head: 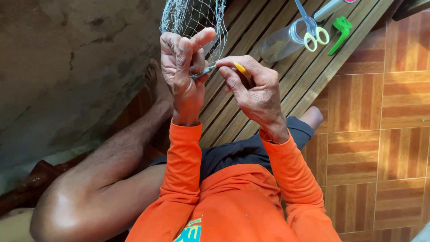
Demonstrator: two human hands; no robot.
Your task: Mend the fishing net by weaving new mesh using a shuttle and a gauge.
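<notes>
My left hand is raised and pinches the lower edge of a thin white mesh net that hangs down from above. My right hand grips a small tool with a yellow handle, and its thin grey tip touches the net at my left fingers. Both hands are close together above a slatted wooden bench. I wear orange sleeves.
On the bench at the top right lie scissors with pale green handles, a clear plastic bottle and a green plastic piece. A rough grey wall stands at left. Brown patterned floor tiles lie at right. My bare leg extends left.
</notes>
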